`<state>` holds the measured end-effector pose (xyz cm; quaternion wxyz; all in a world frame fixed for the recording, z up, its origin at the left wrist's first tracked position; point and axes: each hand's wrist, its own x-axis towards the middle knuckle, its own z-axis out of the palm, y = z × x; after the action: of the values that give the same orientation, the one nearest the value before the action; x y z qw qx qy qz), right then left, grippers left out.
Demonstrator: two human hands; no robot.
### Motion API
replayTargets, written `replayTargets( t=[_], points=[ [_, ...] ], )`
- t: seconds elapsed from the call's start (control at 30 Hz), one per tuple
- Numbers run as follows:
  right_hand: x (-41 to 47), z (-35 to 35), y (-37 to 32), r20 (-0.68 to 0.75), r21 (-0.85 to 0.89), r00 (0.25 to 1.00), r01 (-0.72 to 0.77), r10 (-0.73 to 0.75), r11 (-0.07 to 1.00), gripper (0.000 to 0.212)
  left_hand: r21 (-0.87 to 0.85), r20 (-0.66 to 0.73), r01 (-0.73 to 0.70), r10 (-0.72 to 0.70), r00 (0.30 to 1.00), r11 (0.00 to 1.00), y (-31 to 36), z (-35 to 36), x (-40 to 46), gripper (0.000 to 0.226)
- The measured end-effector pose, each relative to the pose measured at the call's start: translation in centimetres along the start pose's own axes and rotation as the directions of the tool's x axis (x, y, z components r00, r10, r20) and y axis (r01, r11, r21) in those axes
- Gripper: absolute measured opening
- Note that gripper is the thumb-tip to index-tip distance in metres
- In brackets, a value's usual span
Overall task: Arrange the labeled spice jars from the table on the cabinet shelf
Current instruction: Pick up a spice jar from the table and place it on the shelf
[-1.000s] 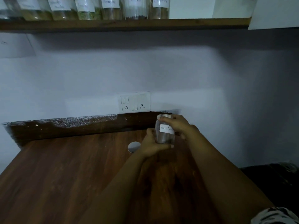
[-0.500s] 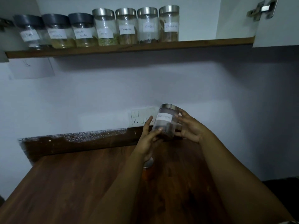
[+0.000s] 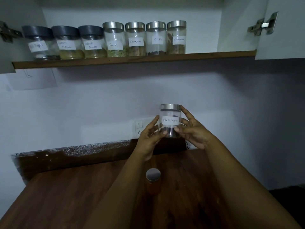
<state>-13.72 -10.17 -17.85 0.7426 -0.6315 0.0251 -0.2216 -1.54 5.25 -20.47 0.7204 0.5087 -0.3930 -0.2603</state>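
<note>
Head view, left to right. Left hand (image 3: 149,139) curled round Black Pepper jar (image 3: 170,120), thumb low on the glass. Jar now upright between both sets of fingers, label facing out, risen well clear of table (image 3: 66,195) since half a second ago. Right hand (image 3: 192,132) clasping opposite side, fingertip by the lid. Probably bound for shelf (image 3: 214,54), bare stretch right of the row. Orange jar (image 3: 153,180) waiting below the wrists.

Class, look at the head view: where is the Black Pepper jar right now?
The Black Pepper jar is right of centre, held upright between the left hand and right hand, in front of the wall socket and below the shelf.
</note>
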Motion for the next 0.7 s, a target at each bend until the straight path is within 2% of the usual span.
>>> replayTargets(
  t=[0.13, 0.23, 0.37, 0.57, 0.7],
  points=[
    [-0.6, 0.0, -1.8, -0.008, -0.086, 0.998, 0.058, -0.059, 0.995, 0.109, 0.092, 0.013, -0.082, 0.081, 0.997, 0.992, 1.6, 1.6, 0.9, 0.065],
    [-0.8, -0.1, -3.4, -0.070, -0.174, 0.993, 0.082, -0.095, 0.981, 0.115, 0.095, 0.018, -0.125, 0.124, 0.992, 0.988, 2.4, 3.3, 1.8, 0.065],
    [-0.4, -1.0, -7.2, -0.103, -0.221, 0.974, 0.174, -0.201, 0.960, 0.110, 0.092, 0.025, -0.213, 0.211, 0.977, 0.973, 4.6, 6.2, 4.0, 0.065],
    [2.4, -2.5, -16.8, -0.068, -0.288, 0.911, 0.371, -0.406, 0.883, 0.107, 0.120, 0.041, -0.451, 0.450, 0.892, 0.884, 11.5, 10.9, 9.4, 0.065],
    [4.8, -4.4, -23.0, -0.027, -0.489, 0.903, 0.363, -0.429, 0.794, 0.116, 0.219, 0.031, -0.559, 0.567, 0.823, 0.800, 15.2, 13.7, 13.4, 0.064]
  ],
)
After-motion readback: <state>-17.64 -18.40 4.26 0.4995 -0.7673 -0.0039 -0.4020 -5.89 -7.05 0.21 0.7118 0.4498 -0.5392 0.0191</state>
